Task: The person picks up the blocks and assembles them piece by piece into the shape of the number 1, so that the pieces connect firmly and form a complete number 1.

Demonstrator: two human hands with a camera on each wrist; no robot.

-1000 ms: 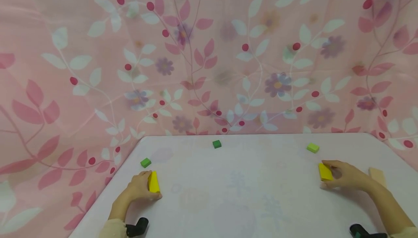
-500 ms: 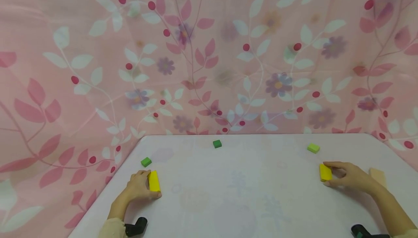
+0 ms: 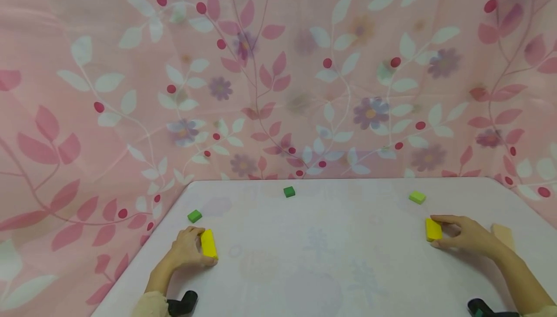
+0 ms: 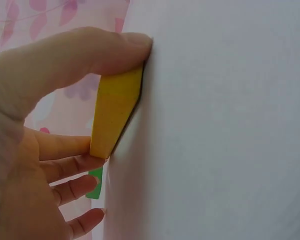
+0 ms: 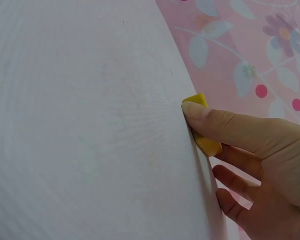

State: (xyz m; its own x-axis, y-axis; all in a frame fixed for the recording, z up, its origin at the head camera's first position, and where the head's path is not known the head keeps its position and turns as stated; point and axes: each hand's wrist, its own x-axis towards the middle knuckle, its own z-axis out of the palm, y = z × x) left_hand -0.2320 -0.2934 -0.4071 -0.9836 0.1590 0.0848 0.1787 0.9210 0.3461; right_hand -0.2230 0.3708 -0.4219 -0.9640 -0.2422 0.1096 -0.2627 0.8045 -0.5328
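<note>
Nudged slightly rightward and nearer since half a second ago: the left yellow block (image 3: 209,244), together with the left hand (image 3: 187,250). At far left, a cream sleeve (image 3: 150,305), cut off by the bottom edge, with a black wrist device (image 3: 183,303) beside it. Gripping that block end to end, thumb over the near end, fingertips at the far one; contact with the table (image 3: 313,239) hard to make out. Just beyond that hand, a mid-green block (image 3: 194,216), partly hidden behind the fingers in the left wrist view. Farther right, near the back edge, a small dark green block (image 3: 289,192); well apart from it, a lime green block (image 3: 417,197). Nearer, in the same spot as half a second ago, the right yellow block (image 3: 433,230), pinched between thumb and fingers of the right hand (image 3: 470,235) and partly covered by the thumb in the right wrist view. Below, a second wrist device (image 3: 478,306), cut off. At far right, a pale beige block (image 3: 503,234), partly hidden by the forearm.
</note>
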